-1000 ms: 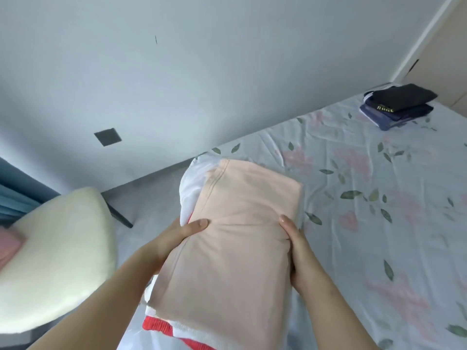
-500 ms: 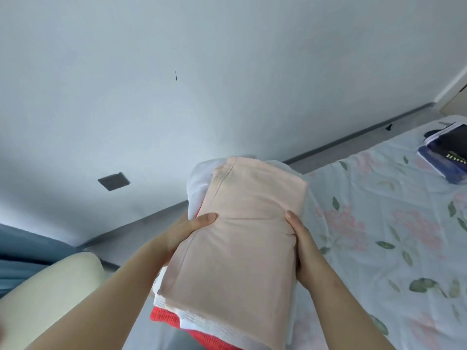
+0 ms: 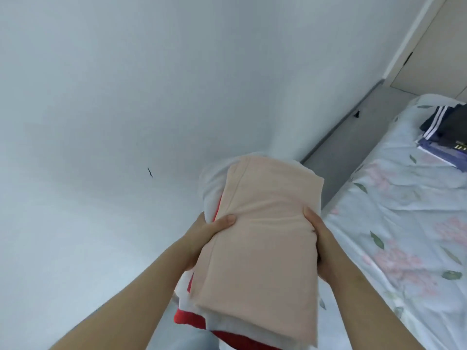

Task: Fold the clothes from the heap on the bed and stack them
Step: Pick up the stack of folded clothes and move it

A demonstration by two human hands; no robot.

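Fingers of left hand (image 3: 209,233) and right hand (image 3: 321,238) clamp a folded stack (image 3: 255,238) from both sides, thumbs pressed on top. Peach soft knit uppermost, white and red layers beneath (edges flush-ish). Judged step: carrying. Next: set down level on bed (image 3: 404,223), right of fingers; dark folded pile (image 3: 447,132) lies beyond.

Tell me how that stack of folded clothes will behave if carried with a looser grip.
The stack of folded clothes is soft fabric, so it would probably sag where unsupported; its near end already droops. The peach top piece might slide, since only the left hand and right hand pinch the layers together. It looks light.
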